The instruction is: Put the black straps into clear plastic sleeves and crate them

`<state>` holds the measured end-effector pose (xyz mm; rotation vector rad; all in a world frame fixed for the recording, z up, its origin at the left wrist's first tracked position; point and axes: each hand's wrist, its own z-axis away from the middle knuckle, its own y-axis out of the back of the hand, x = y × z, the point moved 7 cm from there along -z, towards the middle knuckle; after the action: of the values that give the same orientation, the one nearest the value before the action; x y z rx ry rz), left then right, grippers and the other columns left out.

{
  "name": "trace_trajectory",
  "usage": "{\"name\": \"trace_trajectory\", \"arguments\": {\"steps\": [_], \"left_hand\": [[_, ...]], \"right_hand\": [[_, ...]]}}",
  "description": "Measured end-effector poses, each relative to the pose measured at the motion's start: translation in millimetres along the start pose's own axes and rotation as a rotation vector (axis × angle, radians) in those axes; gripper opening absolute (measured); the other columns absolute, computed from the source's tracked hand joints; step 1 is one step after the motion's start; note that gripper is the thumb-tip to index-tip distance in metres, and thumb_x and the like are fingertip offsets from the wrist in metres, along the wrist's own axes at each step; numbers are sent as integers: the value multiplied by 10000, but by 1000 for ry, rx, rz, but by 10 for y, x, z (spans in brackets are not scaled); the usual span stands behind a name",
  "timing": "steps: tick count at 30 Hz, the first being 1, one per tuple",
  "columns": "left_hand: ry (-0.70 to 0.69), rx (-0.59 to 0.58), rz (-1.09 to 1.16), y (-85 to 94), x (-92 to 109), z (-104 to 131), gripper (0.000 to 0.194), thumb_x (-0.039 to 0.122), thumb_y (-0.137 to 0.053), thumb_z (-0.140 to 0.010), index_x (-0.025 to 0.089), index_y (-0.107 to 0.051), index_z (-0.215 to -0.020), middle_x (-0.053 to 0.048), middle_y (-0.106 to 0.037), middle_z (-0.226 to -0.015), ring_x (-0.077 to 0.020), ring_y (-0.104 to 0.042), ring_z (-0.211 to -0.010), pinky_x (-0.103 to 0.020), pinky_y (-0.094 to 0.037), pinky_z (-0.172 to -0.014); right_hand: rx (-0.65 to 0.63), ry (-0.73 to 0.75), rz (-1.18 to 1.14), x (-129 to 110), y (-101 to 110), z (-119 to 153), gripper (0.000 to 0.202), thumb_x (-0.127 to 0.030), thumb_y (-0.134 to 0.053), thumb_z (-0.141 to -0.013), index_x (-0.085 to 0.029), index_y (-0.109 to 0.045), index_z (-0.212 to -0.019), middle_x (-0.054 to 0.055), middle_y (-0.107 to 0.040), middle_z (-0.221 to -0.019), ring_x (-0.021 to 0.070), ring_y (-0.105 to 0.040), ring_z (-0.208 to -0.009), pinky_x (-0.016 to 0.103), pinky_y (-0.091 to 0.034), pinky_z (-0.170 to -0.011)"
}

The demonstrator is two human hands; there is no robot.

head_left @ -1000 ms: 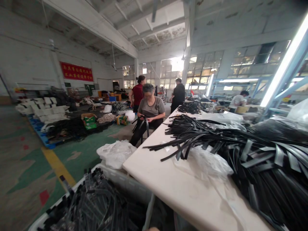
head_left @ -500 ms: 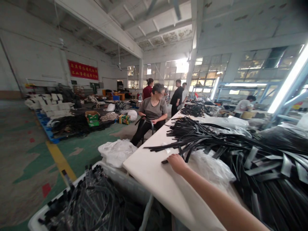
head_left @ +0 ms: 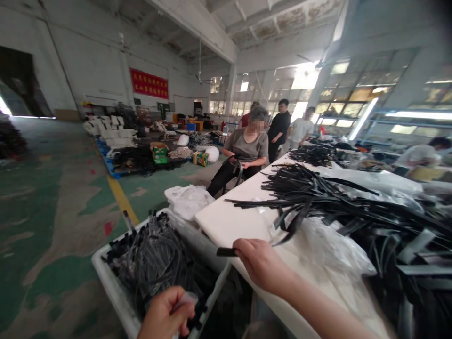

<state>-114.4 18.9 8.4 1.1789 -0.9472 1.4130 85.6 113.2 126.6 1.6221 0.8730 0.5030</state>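
My right hand (head_left: 259, 263) is closed around a black strap (head_left: 226, 252) whose flat end sticks out to the left, over the table edge. My left hand (head_left: 166, 313) is low in the view, pinching a small piece of clear plastic (head_left: 187, 298) between thumb and fingers. Under and behind it stands a white plastic crate (head_left: 113, 287) full of black straps (head_left: 158, 263), which look wrapped in clear plastic. Beyond my right hand, a large heap of loose black straps (head_left: 300, 188) spreads across the white table (head_left: 226, 216).
Crumpled clear plastic (head_left: 335, 245) lies on the table beside my right forearm. A white plastic bag (head_left: 189, 200) sits between crate and table corner. Across the table corner a seated co-worker (head_left: 247, 146) holds a black strap. Other people stand farther back.
My right hand has drawn the strap off the heap, toward me and past the table edge. My left hand has come into view holding clear plastic. The view has turned left.
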Motion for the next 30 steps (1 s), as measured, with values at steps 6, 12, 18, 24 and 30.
{"name": "trace_trajectory", "arguments": {"steps": [6,12,18,24,30], "left_hand": [[13,34,12,-35,211,74,302,393,-726,-575,190,-503,-564,71,-484,-439,-98,-466,-414,-223,-351,-466],[-7,4,14,-103,200,108,274,386,-706,-585,186,-518,-580,65,-492,-427,-98,-446,-399,-227,-344,-455],[-7,-2,8,-145,196,127,279,377,-692,-583,197,-481,-558,74,-465,-443,-95,-440,-401,-231,-358,-450],[-24,-44,-83,-160,220,157,155,309,-614,-656,193,-524,-607,58,-500,-470,-124,-475,-448,-246,-362,-491],[-296,-191,-663,-399,291,201,198,156,-493,-783,196,-628,-644,-27,-678,-718,-181,-626,-754,-256,-403,-687]], "right_hand": [[-103,117,-134,-497,-74,207,216,-201,-301,-1007,-197,-512,-962,29,-644,-765,166,-612,-682,292,-319,-588],[-122,186,-99,-635,-229,181,151,-157,-364,-981,-203,-503,-947,21,-669,-808,162,-631,-673,298,-303,-576],[-139,199,-74,-708,-297,173,126,-165,-385,-984,-206,-497,-943,10,-663,-812,161,-628,-667,312,-291,-572],[-241,241,8,-747,-319,195,152,-73,-486,-842,-204,-510,-915,12,-667,-818,170,-615,-653,317,-273,-543],[-359,394,95,-937,-387,194,99,-105,-552,-820,-171,-561,-892,45,-697,-848,209,-665,-699,309,-337,-508]]}}
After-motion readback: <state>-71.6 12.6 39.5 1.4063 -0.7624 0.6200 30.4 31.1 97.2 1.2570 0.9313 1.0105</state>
